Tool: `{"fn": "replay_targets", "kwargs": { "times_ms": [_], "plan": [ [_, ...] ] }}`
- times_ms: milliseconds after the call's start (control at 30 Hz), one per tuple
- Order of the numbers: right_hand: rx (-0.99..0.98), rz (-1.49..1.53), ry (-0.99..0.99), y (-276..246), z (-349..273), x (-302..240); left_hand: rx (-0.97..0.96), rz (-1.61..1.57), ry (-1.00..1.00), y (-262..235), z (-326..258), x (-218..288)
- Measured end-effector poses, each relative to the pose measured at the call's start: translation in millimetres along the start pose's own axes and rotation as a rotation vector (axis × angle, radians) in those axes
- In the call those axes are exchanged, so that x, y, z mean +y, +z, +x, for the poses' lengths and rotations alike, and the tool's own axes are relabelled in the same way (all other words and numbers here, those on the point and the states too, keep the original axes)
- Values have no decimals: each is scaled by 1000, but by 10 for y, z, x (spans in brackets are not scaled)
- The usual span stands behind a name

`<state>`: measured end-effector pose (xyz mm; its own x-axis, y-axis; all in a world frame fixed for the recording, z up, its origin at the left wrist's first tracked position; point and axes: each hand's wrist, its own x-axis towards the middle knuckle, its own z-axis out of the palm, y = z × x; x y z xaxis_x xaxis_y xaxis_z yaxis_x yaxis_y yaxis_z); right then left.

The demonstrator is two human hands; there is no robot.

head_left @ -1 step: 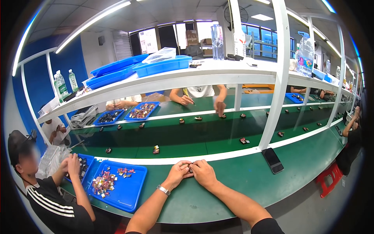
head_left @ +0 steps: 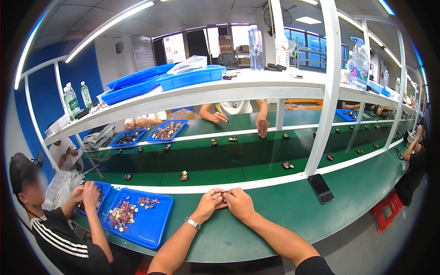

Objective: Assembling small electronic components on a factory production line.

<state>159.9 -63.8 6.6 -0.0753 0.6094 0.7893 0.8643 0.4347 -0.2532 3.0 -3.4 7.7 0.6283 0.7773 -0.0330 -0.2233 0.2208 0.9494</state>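
My left hand (head_left: 209,205) and my right hand (head_left: 239,203) meet over the green work table. Both are closed, fingertips together around a small dark part (head_left: 224,197) that they mostly cover; I cannot make out its exact kind. A metal-banded watch (head_left: 192,223) circles my left wrist. To the left of my hands lies a blue tray (head_left: 160,220) holding a loose heap of small red, white and yellow parts (head_left: 121,215). Beyond my hands, small dark-and-red pieces (head_left: 184,176) sit spaced out along the green belt (head_left: 215,160).
A black phone (head_left: 321,188) lies right of my hands, beside a white upright post (head_left: 321,114). A white shelf (head_left: 256,85) carrying blue trays and bottles spans the belt. One co-worker (head_left: 64,229) sits at my left; another's hand (head_left: 262,127) reaches onto the belt's far side.
The left co-worker's raised hand has shifted slightly, and the far co-worker's hand has moved a little at the belt. My own hands stay in place.
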Motion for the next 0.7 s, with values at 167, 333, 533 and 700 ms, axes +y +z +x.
{"fn": "replay_targets", "kwargs": {
  "times_ms": [167,333,533,700],
  "plan": [
    [2,-76,-37,-6,-11,16,1,-8,-10,21,-15,-14],
    [-20,-78,-65,-45,22,-13,16,16,4,7,10,-30],
    [7,24,-39,-128,24,-74,55,-92,27,-36,5,-31],
    [-71,52,33,-44,-29,-70,-28,-124,64,-161,62,-94]
  ]
}}
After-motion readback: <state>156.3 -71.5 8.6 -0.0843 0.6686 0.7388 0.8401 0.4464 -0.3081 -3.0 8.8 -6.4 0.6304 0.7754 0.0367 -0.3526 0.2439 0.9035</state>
